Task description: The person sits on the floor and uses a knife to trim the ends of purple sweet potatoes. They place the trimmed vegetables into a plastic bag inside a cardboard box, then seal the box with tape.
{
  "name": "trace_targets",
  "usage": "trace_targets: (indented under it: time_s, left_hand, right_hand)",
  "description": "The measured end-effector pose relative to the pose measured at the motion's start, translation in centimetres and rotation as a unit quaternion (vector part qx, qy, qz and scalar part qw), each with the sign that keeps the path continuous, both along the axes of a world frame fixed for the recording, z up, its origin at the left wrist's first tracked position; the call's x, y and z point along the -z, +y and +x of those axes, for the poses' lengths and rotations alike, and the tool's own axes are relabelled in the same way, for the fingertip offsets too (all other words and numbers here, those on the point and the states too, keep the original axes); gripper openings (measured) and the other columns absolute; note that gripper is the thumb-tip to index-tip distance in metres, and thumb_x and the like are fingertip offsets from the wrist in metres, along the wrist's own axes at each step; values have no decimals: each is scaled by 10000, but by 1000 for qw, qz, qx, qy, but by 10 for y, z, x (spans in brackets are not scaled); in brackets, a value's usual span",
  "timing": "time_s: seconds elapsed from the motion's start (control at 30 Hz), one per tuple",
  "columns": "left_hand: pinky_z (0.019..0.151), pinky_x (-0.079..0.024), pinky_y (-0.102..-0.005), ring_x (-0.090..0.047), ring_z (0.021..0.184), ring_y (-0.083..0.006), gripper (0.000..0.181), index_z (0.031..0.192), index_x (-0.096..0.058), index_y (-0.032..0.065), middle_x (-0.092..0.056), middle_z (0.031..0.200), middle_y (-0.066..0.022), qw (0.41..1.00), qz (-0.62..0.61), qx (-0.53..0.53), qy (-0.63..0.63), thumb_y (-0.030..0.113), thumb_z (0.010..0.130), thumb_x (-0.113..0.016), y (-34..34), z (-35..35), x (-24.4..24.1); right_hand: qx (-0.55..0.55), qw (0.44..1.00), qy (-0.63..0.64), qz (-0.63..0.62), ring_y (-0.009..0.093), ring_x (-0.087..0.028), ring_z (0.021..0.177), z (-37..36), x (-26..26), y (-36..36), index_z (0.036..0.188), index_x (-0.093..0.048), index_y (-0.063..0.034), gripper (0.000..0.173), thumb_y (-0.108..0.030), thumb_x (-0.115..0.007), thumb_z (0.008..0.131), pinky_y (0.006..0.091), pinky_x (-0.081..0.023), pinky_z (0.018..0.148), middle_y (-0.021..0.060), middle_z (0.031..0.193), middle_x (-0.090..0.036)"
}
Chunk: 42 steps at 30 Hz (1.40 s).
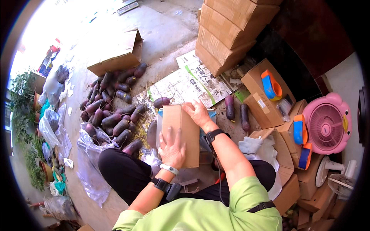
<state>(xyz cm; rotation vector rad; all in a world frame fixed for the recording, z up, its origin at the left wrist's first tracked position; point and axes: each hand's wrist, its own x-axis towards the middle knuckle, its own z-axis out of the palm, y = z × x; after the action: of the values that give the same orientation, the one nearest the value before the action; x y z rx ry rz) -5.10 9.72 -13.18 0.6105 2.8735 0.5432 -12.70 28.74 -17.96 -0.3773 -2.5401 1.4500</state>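
A closed brown cardboard box (pixel 189 147) lies between my knees, a seam running along its top. My left hand (pixel 173 148) rests flat on the near left of that top, fingers spread. At the far right corner, my right hand (pixel 199 112) holds the box, its fingers over the edge. Under the box, the blue and pale edge of another object (pixel 212 113) shows; most of it is hidden. Just beyond the box lies a single purple radish (pixel 162 102). Another dark radish (pixel 152 134) is close to its left side.
Many purple radishes (pixel 111 117) are heaped at left, beside an open carton (pixel 115 59) and a clear plastic bag (pixel 94 170). Stacked cartons (pixel 222 37) rise at far right. Tape dispensers (pixel 271 85), a grey glove (pixel 250 145) and a pink fan (pixel 326 124) are on my right.
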Motion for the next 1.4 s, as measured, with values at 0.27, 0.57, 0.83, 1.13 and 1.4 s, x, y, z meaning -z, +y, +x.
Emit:
trace_targets:
  time_s: [0.27,0.57,0.83,1.13,1.4]
  left_hand:
    - [986,-289,-570,-225,1297,-491,573,1389,-409,180,-267,1495,-75,999,-47,5,20,268,839,-547,-1,0,2]
    - [983,-285,-574,-200,1303,-516,584,1422,-349,151,-226,1517,-79,995,-82,40,33,253,865,-491,9,-5,-1]
    - [978,-281,-578,-180,1304,-530,603,1388,-407,165,-255,1504,-65,998,-60,27,17,243,810,-561,8,-6,-4]
    - [960,-284,-576,-177,1309,-514,555,1341,-473,174,-290,1478,-58,997,-58,37,23,274,806,-583,6,-8,-5]
    - [932,-297,-549,-193,1300,-518,561,1357,-442,189,-281,1481,-59,997,-62,35,21,290,821,-573,5,-8,-4]
  right_hand:
    - [21,996,74,39,332,-506,944,9,2,-19,950,-617,-36,435,-396,-735,737,397,-427,838,167,967,-517]
    - [-40,988,4,149,369,-477,1063,-1,6,8,1068,-593,-36,544,-499,-622,783,448,-408,920,212,1085,-534]
    - [421,850,43,313,323,-542,1001,-6,-53,214,1060,-522,-48,469,-263,-730,700,445,-442,807,148,1061,-567]
    - [489,750,-306,324,310,-590,1051,52,-32,303,1099,-552,-80,519,-483,-649,787,499,-392,905,128,1098,-635]
    - [326,906,-92,255,271,-643,786,49,-79,279,970,-652,-27,445,-438,-651,798,382,-483,702,134,874,-679]
